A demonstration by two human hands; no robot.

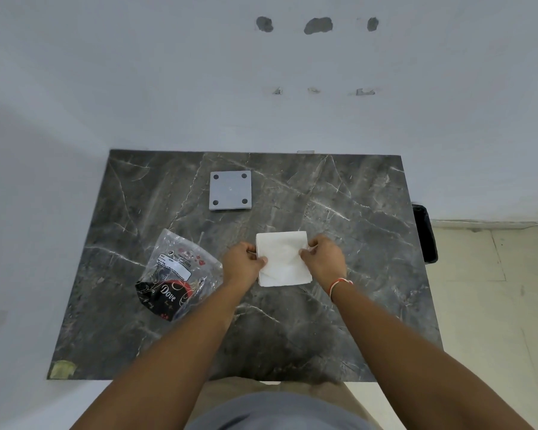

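a white folded napkin (283,259) lies flat on the dark marble table (339,321), a little right of the middle and nearer the person than the far edge. the left hand (241,259) grips the napkin's left edge, its fingers (261,260) curled round it with the thumb on top of the paper. the right hand (323,260) pinches the napkin's right edge, fingers bent inward onto the paper, and the sheet creases between the two hands. a red and white thread band (339,283) circles the right wrist. just left of the left hand lies a clear plastic packet (176,274) with a white label and a black and red printed part; the left forearm passes over its near right corner. farther back on the table, well apart from the napkin, sits a grey square plate (230,190) with four dark round spots at its corners. a bit of yellowish tape (61,369) marks the table's near left corner. a black bin (424,234) stands on the floor against the table's right side.
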